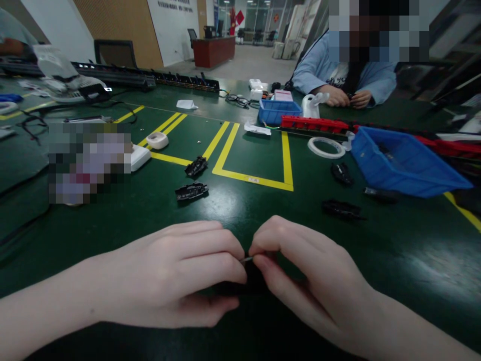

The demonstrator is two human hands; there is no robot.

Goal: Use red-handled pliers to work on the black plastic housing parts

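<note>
Both hands (210,273) pinch black part (240,287), prob. w/ pin.

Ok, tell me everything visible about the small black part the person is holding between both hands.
The small black part is mostly hidden: only a dark, plastic-looking sliver shows between the left hand and right hand, low over the green table. Both hands close around it, fingertips meeting above. A thin, pale metal pin shows at the fingertips; whether it belongs to the part cannot be told. Its shape is unclear, though similar black parts lie loose farther back on the table.
</note>
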